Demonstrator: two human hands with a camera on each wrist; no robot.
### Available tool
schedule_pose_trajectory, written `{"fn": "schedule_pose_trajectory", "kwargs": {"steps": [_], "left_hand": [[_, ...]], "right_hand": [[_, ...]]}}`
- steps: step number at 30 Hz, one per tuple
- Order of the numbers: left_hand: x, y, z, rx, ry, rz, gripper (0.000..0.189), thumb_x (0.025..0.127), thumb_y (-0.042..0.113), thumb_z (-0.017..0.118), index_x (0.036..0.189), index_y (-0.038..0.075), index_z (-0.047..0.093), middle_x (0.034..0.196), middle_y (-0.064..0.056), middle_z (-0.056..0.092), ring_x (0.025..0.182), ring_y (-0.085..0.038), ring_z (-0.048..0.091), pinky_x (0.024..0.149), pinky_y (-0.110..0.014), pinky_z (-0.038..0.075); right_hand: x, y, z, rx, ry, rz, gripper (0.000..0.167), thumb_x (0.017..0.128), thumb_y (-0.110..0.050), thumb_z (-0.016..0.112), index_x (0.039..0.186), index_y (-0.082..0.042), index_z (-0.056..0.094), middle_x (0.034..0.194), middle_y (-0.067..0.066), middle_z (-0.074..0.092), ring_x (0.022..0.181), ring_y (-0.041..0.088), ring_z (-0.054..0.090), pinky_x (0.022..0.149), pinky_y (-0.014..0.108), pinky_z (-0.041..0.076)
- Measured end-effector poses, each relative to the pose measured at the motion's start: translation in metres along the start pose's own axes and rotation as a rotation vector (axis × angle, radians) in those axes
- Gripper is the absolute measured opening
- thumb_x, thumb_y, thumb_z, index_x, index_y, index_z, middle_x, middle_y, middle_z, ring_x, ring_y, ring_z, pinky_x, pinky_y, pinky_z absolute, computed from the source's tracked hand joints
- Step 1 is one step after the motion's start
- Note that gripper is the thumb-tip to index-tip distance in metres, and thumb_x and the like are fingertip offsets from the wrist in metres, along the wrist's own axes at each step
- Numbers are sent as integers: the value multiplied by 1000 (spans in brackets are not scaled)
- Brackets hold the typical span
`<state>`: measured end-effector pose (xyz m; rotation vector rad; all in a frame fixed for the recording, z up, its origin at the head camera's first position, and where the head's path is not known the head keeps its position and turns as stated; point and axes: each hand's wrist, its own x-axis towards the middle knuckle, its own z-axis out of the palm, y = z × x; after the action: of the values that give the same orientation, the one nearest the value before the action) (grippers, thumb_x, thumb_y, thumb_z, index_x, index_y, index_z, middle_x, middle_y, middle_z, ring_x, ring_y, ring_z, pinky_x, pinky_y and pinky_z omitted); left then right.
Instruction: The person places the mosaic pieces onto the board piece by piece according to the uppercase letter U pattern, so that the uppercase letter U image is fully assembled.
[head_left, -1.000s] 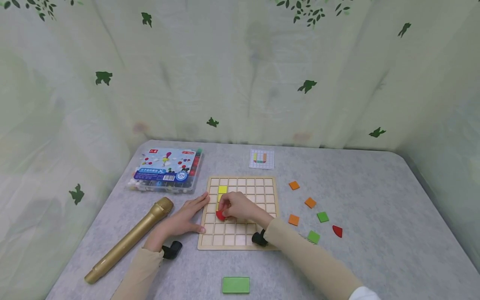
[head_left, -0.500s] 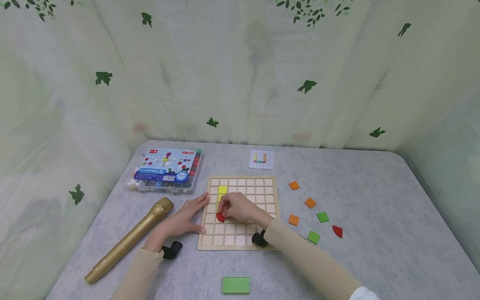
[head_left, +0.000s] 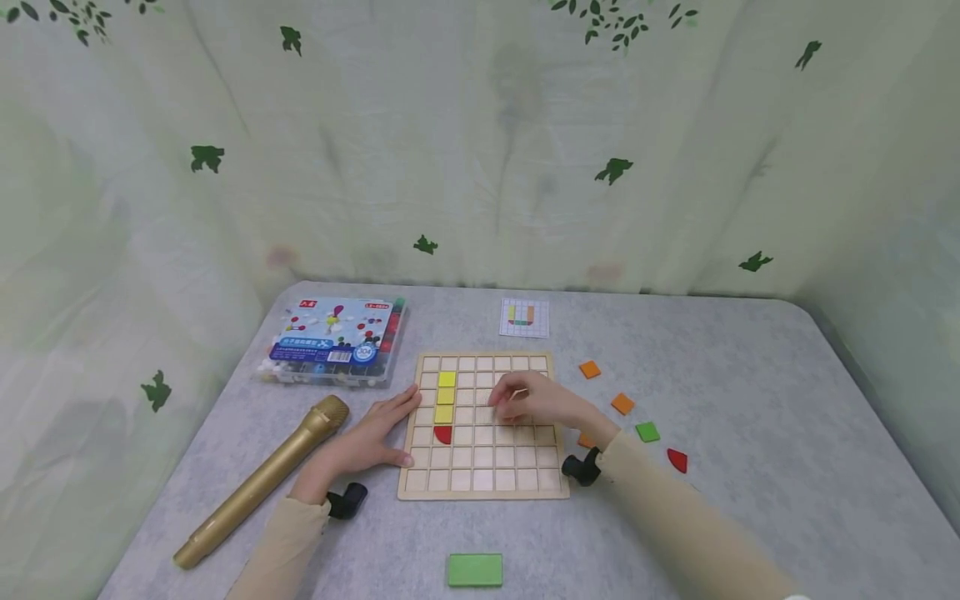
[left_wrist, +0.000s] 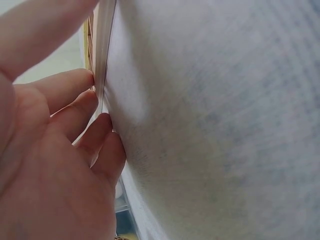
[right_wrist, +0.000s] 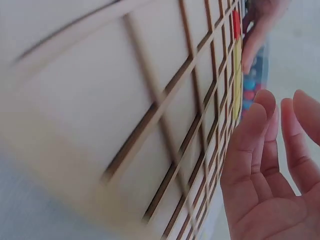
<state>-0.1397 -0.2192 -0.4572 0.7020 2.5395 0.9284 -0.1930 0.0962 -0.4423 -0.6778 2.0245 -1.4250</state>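
A wooden grid board (head_left: 483, 479) lies mid-table. Three yellow square tiles (head_left: 445, 397) form a column in its cells, and a red quarter-round tile (head_left: 443, 434) sits in the cell just below them. My left hand (head_left: 367, 436) rests against the board's left edge with fingers extended; the left wrist view shows its fingertips (left_wrist: 103, 120) touching that side. Over the right half of the board hovers my right hand (head_left: 536, 400), its fingers loosely bent. Nothing shows between the fingers in the right wrist view, where the hand (right_wrist: 272, 185) is apart from the grid.
Right of the board lie orange square tiles (head_left: 590, 369), a green square tile (head_left: 647, 432) and another red quarter-round tile (head_left: 677, 460). A pattern card (head_left: 524, 318) lies behind it. At left are a plastic case (head_left: 333, 342) and a gold microphone (head_left: 262, 483); a green block (head_left: 475, 570) lies in front.
My right hand has let go of the red quarter-round tile, which now lies in its cell, and has moved right, partly covering an orange tile. The left hand has stayed at the board's edge.
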Motion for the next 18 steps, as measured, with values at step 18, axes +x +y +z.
{"fn": "schedule_pose_trajectory", "kwargs": {"steps": [18], "left_hand": [[0, 1, 0, -6, -13, -14, 93, 82, 26, 75, 150, -4, 20, 157, -20, 9, 140, -44, 10, 108, -58, 17]], "right_hand": [[-105, 40, -69, -33, 119, 105, 26, 93, -16, 63, 109, 4, 61, 102, 18, 62, 88, 28, 59, 78, 36, 50]]}}
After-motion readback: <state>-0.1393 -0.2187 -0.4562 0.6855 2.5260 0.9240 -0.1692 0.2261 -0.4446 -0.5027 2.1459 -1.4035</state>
